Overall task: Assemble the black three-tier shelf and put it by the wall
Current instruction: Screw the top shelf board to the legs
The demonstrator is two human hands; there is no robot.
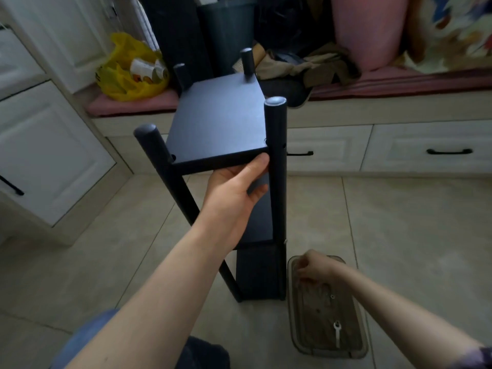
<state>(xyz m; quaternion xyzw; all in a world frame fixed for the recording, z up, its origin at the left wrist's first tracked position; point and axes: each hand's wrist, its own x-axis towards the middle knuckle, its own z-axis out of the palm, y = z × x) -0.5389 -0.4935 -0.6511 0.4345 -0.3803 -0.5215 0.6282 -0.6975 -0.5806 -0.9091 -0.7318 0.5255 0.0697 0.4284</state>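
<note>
The black three-tier shelf [218,123] stands upright on the tiled floor in front of me, four round posts sticking up past its top board. My left hand [237,187] grips the near edge of the top board, thumb on the edge and fingers curled under it. My right hand [311,267] is low at the right, over the near end of a clear plastic tray [354,350], with its fingers curled down into it. Whether it pinches a small part is hidden. A small white wrench [337,332] and a few small screws lie in the tray.
A window bench with a pink cushion [399,81] runs behind the shelf, holding a yellow bag [127,75], dark bins and crumpled paper. White cabinets [40,145] stand at the left, drawers with black handles [450,151] under the bench. Bare tiled floor [426,235] lies to the right.
</note>
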